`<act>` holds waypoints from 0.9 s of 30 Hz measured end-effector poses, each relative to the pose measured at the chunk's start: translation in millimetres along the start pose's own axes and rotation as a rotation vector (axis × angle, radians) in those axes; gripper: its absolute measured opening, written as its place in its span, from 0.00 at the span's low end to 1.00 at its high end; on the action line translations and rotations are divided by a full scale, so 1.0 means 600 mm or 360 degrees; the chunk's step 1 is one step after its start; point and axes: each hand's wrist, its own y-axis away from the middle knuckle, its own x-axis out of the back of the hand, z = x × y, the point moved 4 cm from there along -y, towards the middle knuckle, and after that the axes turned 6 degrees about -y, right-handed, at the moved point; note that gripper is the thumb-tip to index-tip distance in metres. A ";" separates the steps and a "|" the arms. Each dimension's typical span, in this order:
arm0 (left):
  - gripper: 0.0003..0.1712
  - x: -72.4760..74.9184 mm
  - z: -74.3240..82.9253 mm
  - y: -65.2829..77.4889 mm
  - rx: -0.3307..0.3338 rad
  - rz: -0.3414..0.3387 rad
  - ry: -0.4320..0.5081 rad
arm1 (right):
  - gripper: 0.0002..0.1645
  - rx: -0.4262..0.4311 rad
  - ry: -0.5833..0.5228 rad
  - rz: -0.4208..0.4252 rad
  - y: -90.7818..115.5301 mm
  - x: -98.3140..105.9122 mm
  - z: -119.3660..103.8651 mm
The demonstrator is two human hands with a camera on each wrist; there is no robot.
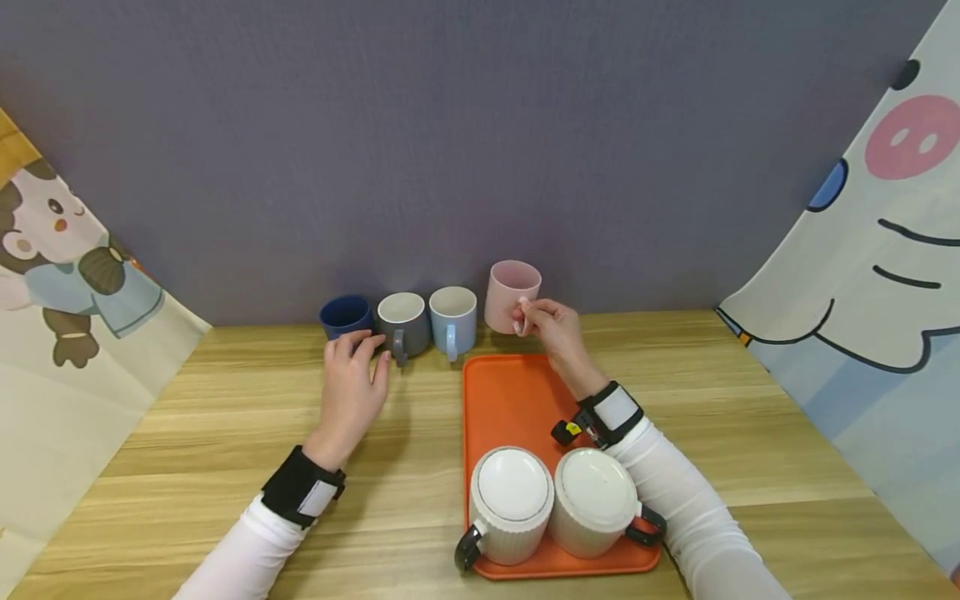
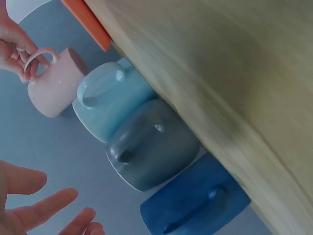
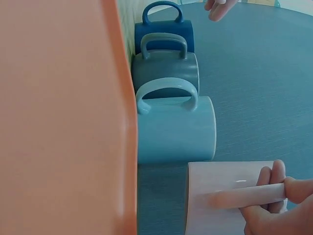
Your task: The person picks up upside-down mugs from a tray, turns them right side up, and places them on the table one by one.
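My right hand (image 1: 557,335) pinches the handle of a pink mug (image 1: 501,302). That mug is upright and raised off the tabletop, as the gap under its base in the right wrist view shows. Beside it a light blue mug (image 1: 462,332), a dark grey mug (image 1: 417,337) and a navy blue mug (image 1: 346,316) stand upright in a row along the back, handles toward me. My left hand (image 1: 351,393) hovers by the navy mug, holding nothing. Its loosely spread fingers (image 2: 49,209) are apart from the mugs in the left wrist view.
An orange tray (image 1: 510,408) lies on the wooden table (image 1: 247,433) under my right forearm. Two upside-down ribbed pale mugs with black handles, one at left (image 1: 513,492) and one at right (image 1: 595,500), sit at its near end. A grey panel (image 1: 420,142) rises behind the row.
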 end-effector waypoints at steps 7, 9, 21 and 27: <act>0.11 0.012 -0.013 -0.001 0.0019 0.0018 -0.0006 | 0.13 -0.0001 0.0037 -0.0006 -0.002 0.000 0.011; 0.11 0.015 -0.018 -0.002 0.0033 0.0016 -0.0014 | 0.14 -0.0015 0.0031 -0.0002 -0.002 0.000 0.015; 0.13 0.034 -0.041 -0.004 0.0114 -0.0004 -0.0026 | 0.15 -0.0061 0.0039 0.0006 -0.005 -0.002 0.034; 0.12 0.037 -0.051 -0.001 0.0102 0.0027 -0.0043 | 0.14 -0.0108 0.0096 0.0032 -0.006 -0.002 0.044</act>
